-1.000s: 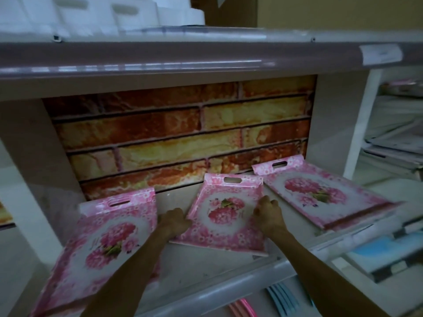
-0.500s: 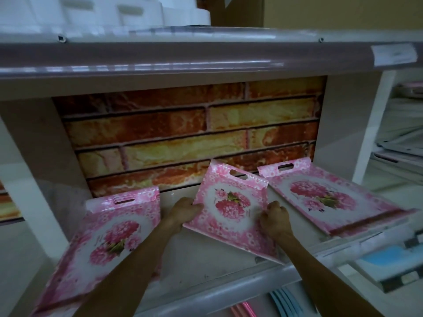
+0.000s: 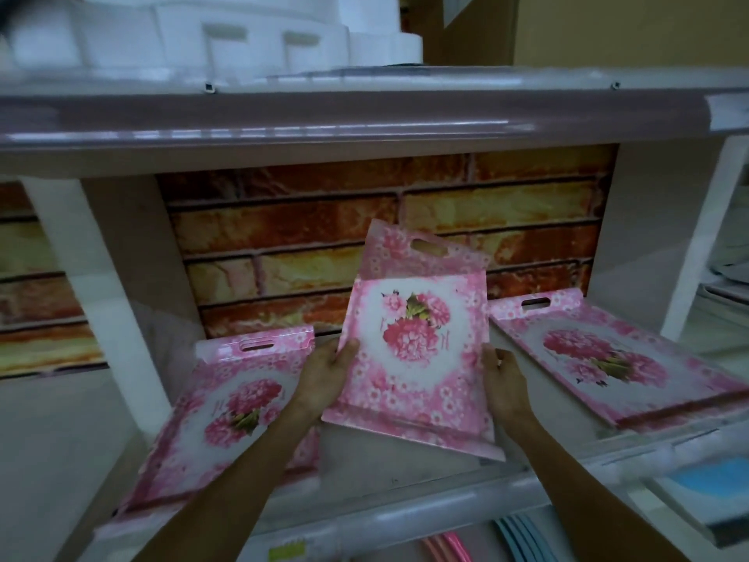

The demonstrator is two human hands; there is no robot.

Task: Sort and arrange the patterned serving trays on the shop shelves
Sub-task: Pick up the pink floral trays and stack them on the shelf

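I hold a pink floral tray (image 3: 413, 346) in a printed bag, raised off the shelf and tilted up toward me in front of the brick-patterned back wall. My left hand (image 3: 328, 371) grips its left edge, thumb on the front. My right hand (image 3: 504, 379) grips its right edge. A matching tray (image 3: 227, 403) lies flat on the shelf at the left. Another matching tray (image 3: 608, 358) lies flat at the right.
The shelf's front lip (image 3: 405, 517) runs below my arms. An upper shelf (image 3: 364, 115) overhangs, with white foam pieces (image 3: 210, 38) on top. A white upright (image 3: 697, 245) bounds the bay at the right. Pink and blue items (image 3: 478, 541) show on the shelf below.
Both hands have lifted the middle tray off the shelf and tipped its handle end up, from lying flat to nearly upright. The two side trays have not moved.
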